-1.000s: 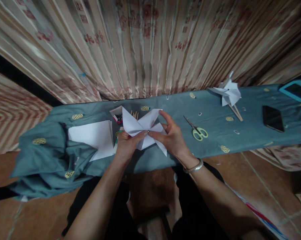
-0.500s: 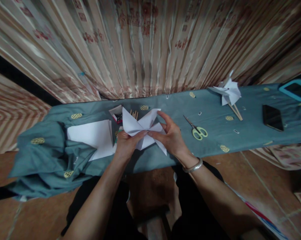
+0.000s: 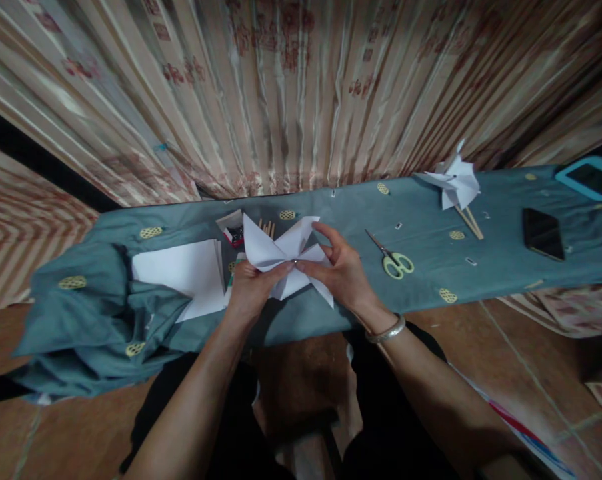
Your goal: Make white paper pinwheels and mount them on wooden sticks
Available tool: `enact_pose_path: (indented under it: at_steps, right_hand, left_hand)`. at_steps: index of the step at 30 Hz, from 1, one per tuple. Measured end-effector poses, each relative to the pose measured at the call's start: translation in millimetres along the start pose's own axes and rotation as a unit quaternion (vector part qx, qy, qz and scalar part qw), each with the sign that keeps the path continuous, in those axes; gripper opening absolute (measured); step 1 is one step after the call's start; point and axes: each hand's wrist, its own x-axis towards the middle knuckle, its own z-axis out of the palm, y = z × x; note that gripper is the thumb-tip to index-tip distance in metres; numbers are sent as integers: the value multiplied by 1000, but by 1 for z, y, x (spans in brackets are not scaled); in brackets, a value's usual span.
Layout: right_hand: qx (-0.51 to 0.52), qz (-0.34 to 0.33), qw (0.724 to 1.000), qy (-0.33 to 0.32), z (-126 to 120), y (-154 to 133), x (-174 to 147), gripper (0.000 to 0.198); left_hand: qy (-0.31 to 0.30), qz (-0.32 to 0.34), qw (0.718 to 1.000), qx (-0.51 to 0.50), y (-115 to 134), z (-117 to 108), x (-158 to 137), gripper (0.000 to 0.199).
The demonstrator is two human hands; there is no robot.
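A: Biggest thing first?

B: The patterned curtain [image 3: 291,100], then the cloth-covered counter [image 3: 345,213] in front of it.

A: Next?

B: White paper sheets [image 3: 193,267] lying on the counter's left part. Then the folded paper pinwheel [image 3: 301,241], held up over the counter's near side, between both hands.

A: How are they gripping?

B: The left hand [image 3: 251,287] pinches it, thumb near the middle. The right hand [image 3: 345,273] pinches too, thumb beside the other, forefinger up at a blade's tip. The fingers underneath are hidden.

A: How would it handle?

B: Feather-light, I'd guess, springy at the folds and easily creased or torn. I'd hold the layered centre and spare the blades.

A: Anything smaller?

B: The little box [image 3: 232,230] behind, then a tiny pin-like dot [image 3: 295,262] between the thumbs.

A: Brands, writing?

B: None I can read; the box's markings are too small.
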Motion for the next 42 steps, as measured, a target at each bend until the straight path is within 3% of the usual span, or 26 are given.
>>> enact_pose_path:
  at_steps: [42]
  right_hand:
    - [-14, -14, 1000, 14, 3, 7, -1, 78]
  left_hand:
    - [8, 19, 1000, 23, -1, -3, 2, 26]
